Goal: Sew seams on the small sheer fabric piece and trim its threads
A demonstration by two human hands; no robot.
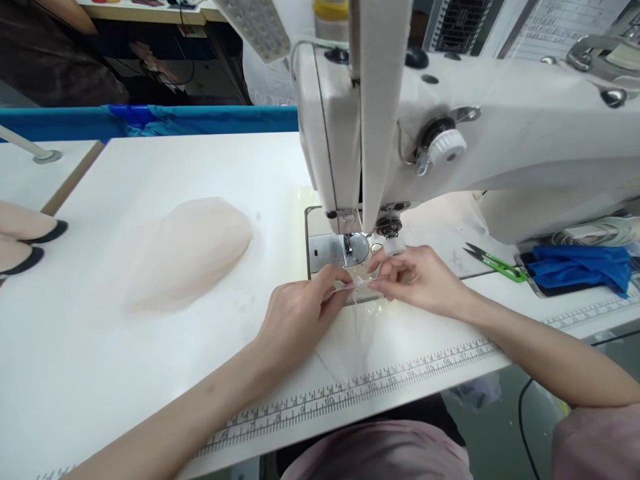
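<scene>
At 12 o'clock from your hands, the sewing machine (450, 133) head blocks everything; its needle plate (333, 250) sits just beyond your fingertips. Your left hand (295, 317) comes in from 7 o'clock, forearm flat and diagonal over the bench (100, 373), thumb and forefinger pinched on a thin pale strip (356, 285). Your right hand (420, 280) comes in from 4 o'clock, wrist low, fingers curled, pinching the other end of the same strip. Both hands nearly touch, just in front of the presser foot (350, 245). Sheer white fabric (365, 337) lies under them, running back to the bench's near edge with the printed ruler (380, 381). At 9 to 10 o'clock, a pale fabric piece (187, 253) lies flat, well apart, with bare bench around it. At 3 o'clock, green snips (493, 262) near your right wrist, then a blue cloth (580, 267) beyond. Far left edge: two black-trimmed pale pieces (25, 243).
</scene>
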